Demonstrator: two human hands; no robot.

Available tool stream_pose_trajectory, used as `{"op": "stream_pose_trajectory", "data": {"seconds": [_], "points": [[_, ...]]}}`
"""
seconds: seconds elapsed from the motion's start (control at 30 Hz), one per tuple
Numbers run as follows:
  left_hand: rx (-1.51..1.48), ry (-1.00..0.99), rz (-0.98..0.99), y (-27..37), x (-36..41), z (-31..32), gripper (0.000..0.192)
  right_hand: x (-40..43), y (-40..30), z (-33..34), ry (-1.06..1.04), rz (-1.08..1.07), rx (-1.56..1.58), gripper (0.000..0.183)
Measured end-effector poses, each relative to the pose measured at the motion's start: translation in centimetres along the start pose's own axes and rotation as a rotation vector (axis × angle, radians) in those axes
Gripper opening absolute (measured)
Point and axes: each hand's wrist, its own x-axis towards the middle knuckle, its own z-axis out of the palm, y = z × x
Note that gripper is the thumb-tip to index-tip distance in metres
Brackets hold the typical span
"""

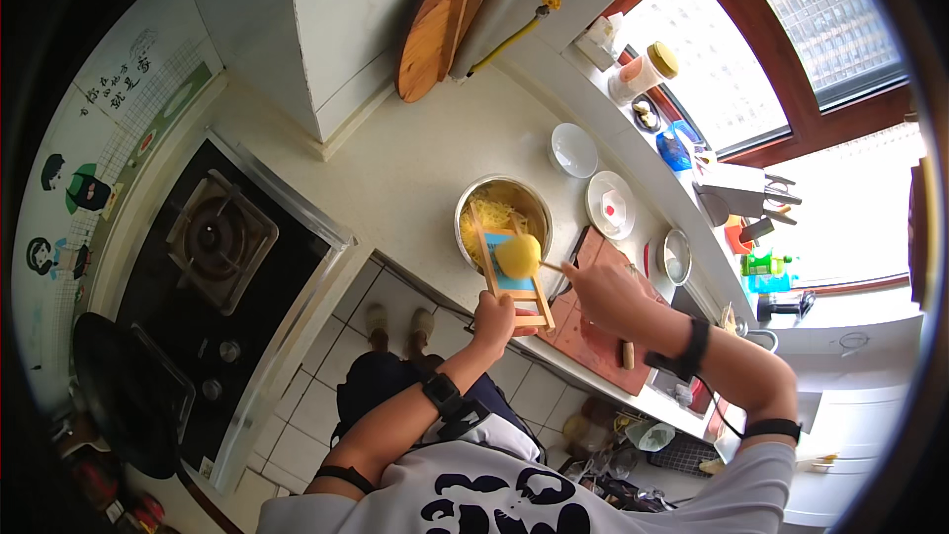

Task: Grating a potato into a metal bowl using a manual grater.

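Observation:
My left hand grips the near end of a wooden-framed grater with a blue middle panel. The grater slopes down into a round metal bowl, its far end among pale yellow shreds. A peeled yellow potato-like vegetable rests against the grater face, over the bowl's near rim. A thin stick runs from it to my right hand, whose fingers are closed around the stick. How deep the stick goes is hidden.
A reddish cutting board lies right of the bowl, with a wooden handle on it. A white bowl, plates and a small metal bowl stand beyond. Left are a gas stove and a black wok.

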Motion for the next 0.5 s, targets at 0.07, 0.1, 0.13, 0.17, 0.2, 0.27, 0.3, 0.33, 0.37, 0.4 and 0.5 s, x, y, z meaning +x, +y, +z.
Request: {"op": "stream_pose_trajectory", "data": {"seconds": [0.07, 0.1, 0.13, 0.17, 0.2, 0.27, 0.3, 0.33, 0.37, 0.4, 0.5], "points": [[0.014, 0.016, 0.015, -0.1, 0.1, 0.2, 0.027, 4.4, 1.5, 3.5, 0.193, -0.02, 0.04, 0.029], [0.025, -0.017, -0.015, 0.0, 0.3, 0.3, 0.028, 6.3, 2.1, 5.4, 0.284, -0.009, 0.036, 0.028], [0.014, -0.035, -0.007, -0.5, 0.1, 0.5, 0.029, 7.4, 2.3, 6.0, 0.28, 0.0, 0.038, 0.028], [0.009, -0.061, 0.012, -0.6, 0.2, 0.8, 0.029, 8.4, 2.5, 5.9, 0.264, 0.053, 0.069, 0.027], [0.015, -0.06, 0.024, -0.2, 0.3, 0.8, 0.029, 9.3, 2.6, 5.6, 0.252, 0.089, 0.102, 0.025], [0.01, -0.031, 0.003, -0.3, 0.0, 0.2, 0.03, 5.9, 1.9, 4.3, 0.23, 0.011, 0.045, 0.027], [-0.002, -0.02, 0.003, -0.3, 0.0, 0.0, 0.03, 3.6, 1.3, 3.3, 0.213, -0.06, -0.012, 0.029], [-0.01, -0.033, -0.001, -0.3, 0.0, -0.1, 0.03, 1.1, 0.6, 2.1, 0.206, -0.065, -0.016, 0.029], [-0.019, -0.037, -0.002, -0.2, 0.0, -0.4, 0.031, -1.2, -0.3, 0.9, 0.074, -0.052, -0.067, 0.032], [0.002, -0.032, 0.023, -0.2, 0.0, -0.2, 0.03, -2.5, -0.7, 0.3, -0.055, -0.02, -0.115, 0.034], [-0.012, 0.023, 0.006, -0.5, -0.3, 0.2, 0.029, -1.1, -0.9, 1.3, 0.037, 0.006, -0.056, 0.039]]}}
